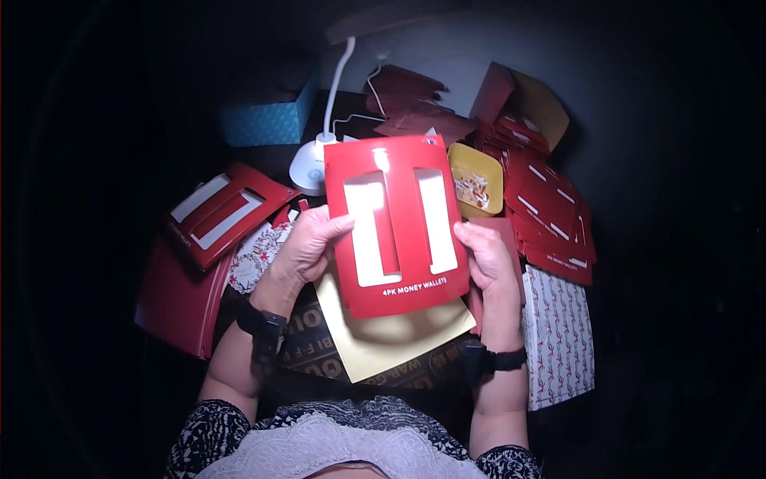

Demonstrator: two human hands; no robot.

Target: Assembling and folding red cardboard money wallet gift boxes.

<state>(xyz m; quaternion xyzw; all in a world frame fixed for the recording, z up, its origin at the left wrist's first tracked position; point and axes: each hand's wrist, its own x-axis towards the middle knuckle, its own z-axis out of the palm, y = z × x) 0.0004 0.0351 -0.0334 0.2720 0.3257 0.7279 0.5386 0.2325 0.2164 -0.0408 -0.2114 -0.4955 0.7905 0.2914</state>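
Observation:
Between my two hands I hold up a red card sleeve (403,223) with two tall cut-out windows and white showing through them. My left hand (309,243) grips its left edge, thumb on the front. On the right edge, my right hand (485,254) pinches it the same way, fingers behind. Beneath the sleeve lies a pale yellow sheet (375,351), partly covered. Left of my left hand, more red windowed sleeves (227,215) are piled at a slant. A stack of similar red sleeves (550,211) spreads out beyond my right hand.
A white lamp (307,168) with a bent neck stands behind the sleeve. Beside it are a blue box (271,116) and a yellow tub (479,180) of small scraps. Patterned white paper (558,339) lies at right, floral paper (254,259) and dark red card (179,299) at left.

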